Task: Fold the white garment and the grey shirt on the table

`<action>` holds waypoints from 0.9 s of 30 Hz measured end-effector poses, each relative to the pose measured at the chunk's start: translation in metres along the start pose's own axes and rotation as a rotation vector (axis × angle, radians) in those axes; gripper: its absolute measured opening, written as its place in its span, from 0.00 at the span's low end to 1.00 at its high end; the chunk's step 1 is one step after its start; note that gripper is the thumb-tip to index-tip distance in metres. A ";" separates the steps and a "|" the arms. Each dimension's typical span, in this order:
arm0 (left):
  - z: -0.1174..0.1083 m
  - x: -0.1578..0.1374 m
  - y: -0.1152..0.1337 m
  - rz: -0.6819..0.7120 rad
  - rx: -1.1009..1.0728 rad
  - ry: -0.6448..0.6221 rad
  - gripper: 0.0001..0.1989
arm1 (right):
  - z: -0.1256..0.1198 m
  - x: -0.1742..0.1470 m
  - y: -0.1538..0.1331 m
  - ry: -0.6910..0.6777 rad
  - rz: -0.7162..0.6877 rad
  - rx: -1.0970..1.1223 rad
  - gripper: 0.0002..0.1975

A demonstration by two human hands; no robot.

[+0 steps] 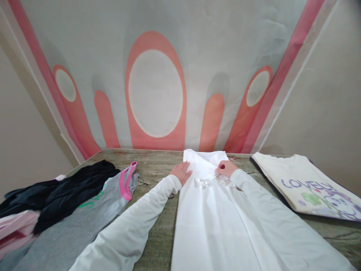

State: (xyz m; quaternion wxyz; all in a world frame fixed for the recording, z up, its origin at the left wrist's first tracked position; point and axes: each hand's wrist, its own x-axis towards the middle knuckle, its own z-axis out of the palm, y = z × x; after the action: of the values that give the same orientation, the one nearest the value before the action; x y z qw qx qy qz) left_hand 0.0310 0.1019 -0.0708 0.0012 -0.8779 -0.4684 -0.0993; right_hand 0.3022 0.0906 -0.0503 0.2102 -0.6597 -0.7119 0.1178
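A long white dress [208, 222] lies lengthwise on the wooden table, its top end at the far edge and a gathered, ruffled band across the waist. My left hand [181, 172] rests on the left edge of its upper part, with fingers stretched out flat. On the other side, my right hand [226, 169] is closed, pinching the fabric near the right edge of the bodice. Some of the dress's right side is hidden under my right sleeve.
To the left are loose clothes: a grey garment with pink trim [73, 229], a black one [64, 192] and a pink one [17, 227]. On the right lies a folded cream shirt with "LOVELY" lettering [299, 171]. Behind the table [158, 218] stands a grey backdrop with coral shapes [155, 141].
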 end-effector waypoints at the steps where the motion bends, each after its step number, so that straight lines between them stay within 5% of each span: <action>1: 0.000 0.001 -0.001 0.003 -0.006 0.005 0.26 | 0.001 0.000 0.001 0.005 0.001 0.002 0.06; 10: -0.005 -0.008 -0.009 0.007 -0.065 0.057 0.22 | -0.028 -0.015 -0.018 0.091 -0.047 0.035 0.09; 16: -0.011 -0.029 -0.001 0.070 -0.041 -0.033 0.22 | -0.045 -0.058 -0.012 -0.032 -0.171 0.018 0.08; 19: -0.015 -0.032 0.002 0.079 -0.020 -0.057 0.22 | -0.042 -0.067 0.022 0.032 -0.063 -0.058 0.11; 22: -0.017 -0.032 0.003 0.101 0.010 -0.063 0.22 | -0.029 -0.068 0.050 0.066 -0.116 -0.133 0.19; 27: -0.015 -0.030 0.002 0.101 0.048 -0.076 0.24 | 0.006 -0.075 0.046 -0.051 -0.167 -0.262 0.25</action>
State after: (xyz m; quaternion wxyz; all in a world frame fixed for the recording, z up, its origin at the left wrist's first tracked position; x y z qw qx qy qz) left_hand 0.0141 0.0746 -0.0613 0.0093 -0.9032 -0.4255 -0.0548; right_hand 0.3439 0.0222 -0.0868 0.1135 -0.6168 -0.7785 0.0229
